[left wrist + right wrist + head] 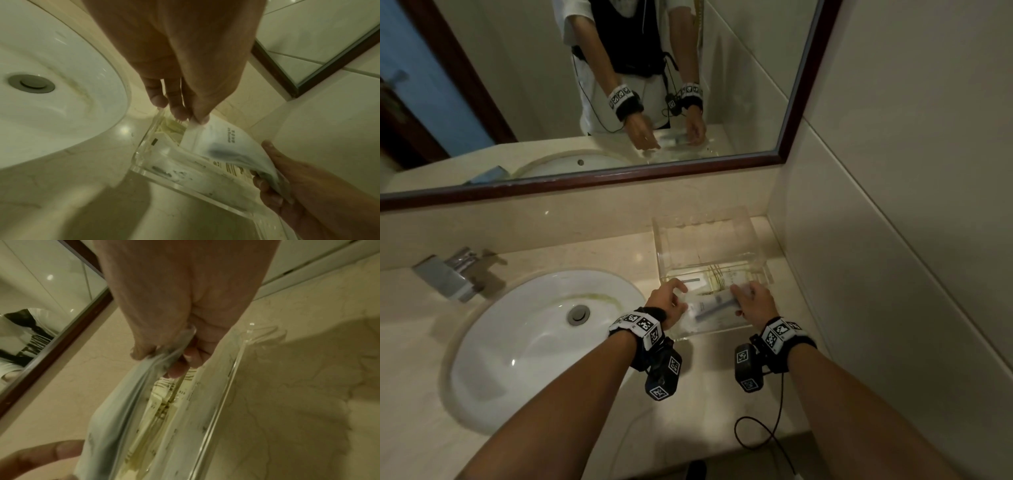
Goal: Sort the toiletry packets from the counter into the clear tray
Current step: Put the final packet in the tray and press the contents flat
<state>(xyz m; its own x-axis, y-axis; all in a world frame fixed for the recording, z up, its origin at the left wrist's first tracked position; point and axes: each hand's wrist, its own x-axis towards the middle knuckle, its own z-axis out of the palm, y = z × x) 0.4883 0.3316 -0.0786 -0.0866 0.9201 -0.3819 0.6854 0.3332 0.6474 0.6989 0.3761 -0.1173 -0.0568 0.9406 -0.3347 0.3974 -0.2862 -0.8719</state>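
Together, both hands hold one flat white toiletry packet (pixel 714 306) over the near part of the clear tray (pixel 753 226). The right hand (pixel 755 306) has its fingers curled round the packet's right end, thumb on one face and fingertips on the other, as the right wrist view shows. The left hand (pixel 667 303) pinches the packet's left end between thumb and fingertips (pixel 202 117), the other fingers loosely extended beside the tray's left wall. The packet sags a little between the two grips; a dark bluish shape shows through its wrapper, and small print runs along it.

Under it, inside the tray, lie more packets (pixel 232 170), white with printed lines, and some pale yellowish ones (pixel 158 412) toward the tray's far side.

The tray stands at the counter's (pixel 571 253) far right corner, close to the side wall. To its left sits the white sink (pixel 524 342), a chrome tap (pixel 450 274) at its far left edge. A dark-framed mirror (pixel 799 85) hangs above the counter's back edge.
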